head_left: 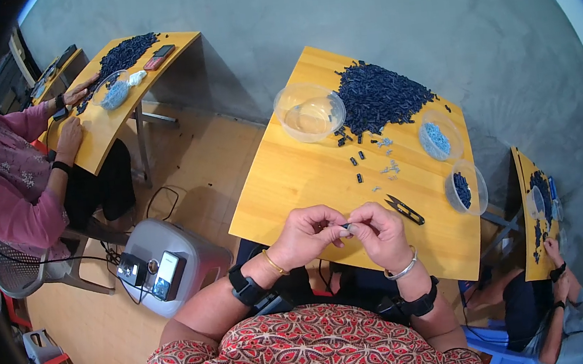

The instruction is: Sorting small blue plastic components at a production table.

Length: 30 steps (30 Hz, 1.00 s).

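My left hand point(309, 237) and my right hand point(383, 238) meet above the near edge of the wooden table point(272, 198). Both pinch a small dark piece point(345, 226) between thumb and fingertips; most of it is hidden by the fingers. To the right of my right hand lie black thread snips point(406, 210). Beyond my hands are a few loose dark pieces point(359, 178) and scattered small grey bits point(391, 167). Farther back rises a large pile of small dark blue pieces point(385, 94).
A clear bowl point(287, 124) stands left of the pile. Light blue bits fill part of another bowl point(451, 154) at right; dark pieces lie in a third point(479, 198). Co-workers sit at tables on both sides. A grey stool point(202, 245) with devices stands at left.
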Tool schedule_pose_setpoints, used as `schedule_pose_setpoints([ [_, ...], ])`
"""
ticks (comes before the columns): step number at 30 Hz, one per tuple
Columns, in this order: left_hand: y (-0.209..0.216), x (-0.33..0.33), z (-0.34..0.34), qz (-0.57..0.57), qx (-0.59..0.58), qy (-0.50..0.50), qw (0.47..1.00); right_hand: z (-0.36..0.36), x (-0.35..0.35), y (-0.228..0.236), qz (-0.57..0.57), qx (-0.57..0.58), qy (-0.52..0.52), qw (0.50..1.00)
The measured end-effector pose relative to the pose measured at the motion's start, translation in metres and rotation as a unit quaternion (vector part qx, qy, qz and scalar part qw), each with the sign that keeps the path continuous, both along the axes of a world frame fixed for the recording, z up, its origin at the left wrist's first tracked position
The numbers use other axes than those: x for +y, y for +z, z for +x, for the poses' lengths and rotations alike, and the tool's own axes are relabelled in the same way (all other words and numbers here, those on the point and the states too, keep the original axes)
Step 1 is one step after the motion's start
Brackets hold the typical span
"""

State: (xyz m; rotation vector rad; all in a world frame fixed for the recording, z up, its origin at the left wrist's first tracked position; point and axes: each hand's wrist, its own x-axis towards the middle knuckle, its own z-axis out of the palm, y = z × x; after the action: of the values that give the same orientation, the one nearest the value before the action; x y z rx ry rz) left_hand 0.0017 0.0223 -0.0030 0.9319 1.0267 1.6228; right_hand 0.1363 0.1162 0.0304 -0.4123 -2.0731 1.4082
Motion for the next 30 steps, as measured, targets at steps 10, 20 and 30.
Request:
schedule_pose_setpoints([
  [10, -0.004, 0.0017, -0.0021, -0.012, -0.041, -0.003, 0.999, -0.0009, 0.004, -0.0034, 0.126, 0.042, -0.028, 0.991],
  [20, -0.0019, 0.0003, -0.0012, -0.031, 0.05, 0.005, 0.998, 0.0005, 0.0042, -0.002, 0.144, 0.033, -0.02, 0.989],
  [30, -0.0065, -0.0002, -0.0031, 0.007, -0.04, -0.026, 0.999, 0.0013, 0.0049, -0.0062, 0.096, 0.053, 0.014, 0.994],
])
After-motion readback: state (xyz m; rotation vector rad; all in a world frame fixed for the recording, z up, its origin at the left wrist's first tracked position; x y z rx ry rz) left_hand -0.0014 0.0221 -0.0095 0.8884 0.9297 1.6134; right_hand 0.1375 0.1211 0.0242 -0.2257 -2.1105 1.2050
